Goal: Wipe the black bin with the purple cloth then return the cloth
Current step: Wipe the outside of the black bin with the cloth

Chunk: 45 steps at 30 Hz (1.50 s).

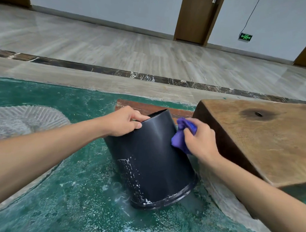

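A worn green floor covering (56, 190), scuffed with white marks, carries a thick brown wooden block (259, 139) on the right side. Just left of that block stands a round black plastic bin (150, 162), tilted, white splatter on its lower wall. The left hand (123, 122) grips the bin's upper edge, fingers curled over the edge and thumb against the outer wall. The right hand (201, 140) is closed round a crumpled purple cloth (180, 137), which is pressed against the bin's upper right side.

Bin (151, 161) left of wooden block (266, 142)
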### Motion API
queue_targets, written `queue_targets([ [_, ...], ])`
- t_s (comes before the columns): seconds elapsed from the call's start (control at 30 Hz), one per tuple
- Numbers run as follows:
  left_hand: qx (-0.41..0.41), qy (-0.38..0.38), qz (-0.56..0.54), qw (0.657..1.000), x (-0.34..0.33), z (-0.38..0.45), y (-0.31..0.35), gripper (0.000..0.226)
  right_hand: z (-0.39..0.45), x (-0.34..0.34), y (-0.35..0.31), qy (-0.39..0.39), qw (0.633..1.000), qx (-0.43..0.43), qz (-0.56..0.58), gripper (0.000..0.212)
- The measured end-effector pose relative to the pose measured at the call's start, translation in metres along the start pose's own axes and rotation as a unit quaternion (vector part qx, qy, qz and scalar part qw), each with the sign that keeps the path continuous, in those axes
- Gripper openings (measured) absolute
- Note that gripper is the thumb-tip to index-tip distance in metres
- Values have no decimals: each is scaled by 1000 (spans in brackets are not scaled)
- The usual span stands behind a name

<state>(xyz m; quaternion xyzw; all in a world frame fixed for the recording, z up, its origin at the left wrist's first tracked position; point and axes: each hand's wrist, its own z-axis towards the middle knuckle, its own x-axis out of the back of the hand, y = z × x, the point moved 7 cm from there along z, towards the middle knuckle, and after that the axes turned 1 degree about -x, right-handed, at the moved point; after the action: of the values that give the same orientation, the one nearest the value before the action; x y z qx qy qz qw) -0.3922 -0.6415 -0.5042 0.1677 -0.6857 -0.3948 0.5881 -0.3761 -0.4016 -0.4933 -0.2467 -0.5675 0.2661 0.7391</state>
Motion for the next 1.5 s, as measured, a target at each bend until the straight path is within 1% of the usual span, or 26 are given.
queue_targets([
  [0.07, -2, -6, 11, 1000, -4, 3, 3, 39, 9, -10, -12, -12, 1000, -15, 22, 35],
  [0.13, -6, -8, 26, 1000, -6, 6, 4, 40, 5, -20, -29, 1, 1000, 6, 23, 38],
  [0.2, -12, -3, 35, 999, -5, 7, 4, 41, -10, -29, -48, 23, 997, 76, -4, 46],
  [0.23, -14, 3, 38, 999, -3, 8, 3, 42, -20, -37, -56, 18, 993, 118, -28, 51],
  [0.3, -15, 14, 46, 999, 1, 10, -1, 43, -43, -56, -61, -23, 975, 195, -105, 61],
  [0.37, -12, 16, 54, 998, 5, 12, -4, 43, -67, -73, -57, -70, 936, 289, -191, 69],
  [0.43, -13, 5, 52, 999, 5, 13, -6, 42, -91, -87, -41, -121, 878, 376, -271, 74],
  [0.5, -19, -10, 48, 999, 4, 12, -5, 42, -110, -91, -20, -170, 829, 431, -313, 69],
  [0.6, -30, -12, 52, 998, 1, 14, -1, 42, -136, -92, 16, -236, 775, 468, -353, 58],
  [0.67, -41, -12, 60, 997, -1, 16, 4, 42, -147, -87, 39, -280, 748, 453, -397, 61],
  [0.7, -43, -16, 64, 997, -2, 16, 6, 42, -151, -83, 49, -306, 747, 439, -395, 62],
  [0.73, -42, -22, 67, 997, -3, 16, 8, 42, -154, -77, 56, -346, 765, 414, -353, 58],
  [0.77, -38, -29, 69, 996, -4, 15, 10, 42, -156, -69, 60, -380, 795, 381, -281, 49],
  [0.8, -35, -39, 73, 996, -5, 15, 12, 42, -153, -59, 58, -392, 831, 339, -202, 39],
  [0.83, -34, -48, 78, 995, -6, 15, 15, 43, -144, -45, 52, -369, 872, 293, -132, 34],
  [0.87, -35, -55, 82, 995, -8, 14, 17, 43, -131, -30, 45, -316, 911, 256, -69, 33],
  [0.9, -39, -61, 80, 994, -10, 13, 21, 43, -116, -13, 37, -250, 941, 230, -15, 32],
  [0.93, -42, -67, 75, 994, -12, 12, 24, 42, -100, 3, 27, -181, 957, 224, 20, 31],
  [0.97, -45, -70, 68, 994, -14, 11, 26, 41, -84, 17, 14, -131, 966, 223, 30, 29],
  [1.0, -46, -71, 59, 995, -17, 11, 27, 38, -67, 27, 1, -101, 969, 222, 26, 28],
  [1.03, -46, -67, 50, 995, -19, 11, 28, 34, -52, 34, -12, -90, 971, 219, 11, 28],
  [1.17, -60, -42, 63, 995, -21, 6, 27, 21, -19, 24, -34, -146, 972, 168, -77, 25],
  [1.27, -64, -57, 101, 991, -13, -5, 19, 22, -16, 18, -33, -151, 975, 127, -106, 23],
  [1.33, -56, -68, 151, 985, -7, -10, 9, 22, -14, 18, -30, -157, 972, 120, -126, 27],
  [1.4, -54, -85, 198, 975, -7, -14, 2, 17, -14, 18, -28, -169, 971, 114, -127, 25],
  [1.5, -62, -100, 188, 975, -13, -23, 4, 9, -15, 19, -26, -174, 970, 106, -129, 24],
])
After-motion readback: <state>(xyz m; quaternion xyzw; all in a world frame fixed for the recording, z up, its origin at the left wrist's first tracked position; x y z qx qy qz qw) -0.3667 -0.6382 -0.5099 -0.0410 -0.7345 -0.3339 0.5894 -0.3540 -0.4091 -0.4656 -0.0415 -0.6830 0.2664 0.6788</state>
